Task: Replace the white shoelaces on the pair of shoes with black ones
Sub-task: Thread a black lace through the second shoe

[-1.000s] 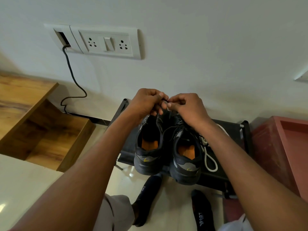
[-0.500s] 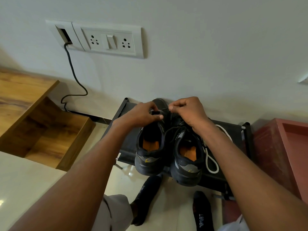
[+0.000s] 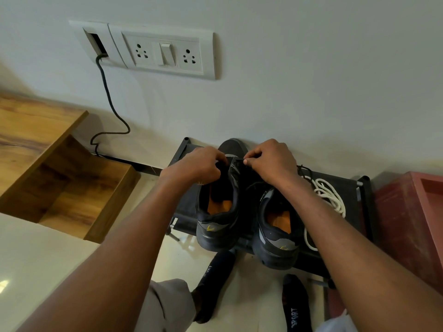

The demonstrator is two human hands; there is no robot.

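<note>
Two dark grey shoes with orange insoles stand side by side on a black rack (image 3: 345, 185), heels toward me: the left shoe (image 3: 217, 226) and the right shoe (image 3: 278, 240). My left hand (image 3: 199, 165) curls over the tongue area of the left shoe and grips there. My right hand (image 3: 271, 161) pinches a black lace (image 3: 239, 160) over the left shoe's upper. Another black lace end (image 3: 304, 170) and a coiled white lace (image 3: 328, 197) lie on the rack to the right.
A wall with a socket plate (image 3: 163, 51) and a hanging cable (image 3: 112, 109) is right behind the rack. A wooden shelf unit (image 3: 60, 178) stands at the left, a red box (image 3: 412, 219) at the right. My socked feet (image 3: 215, 283) are below on the pale floor.
Both hands have dropped from in front of the shoes down onto the left shoe's lacing area. My left hand moved left and lower; the toe of the left shoe now shows.
</note>
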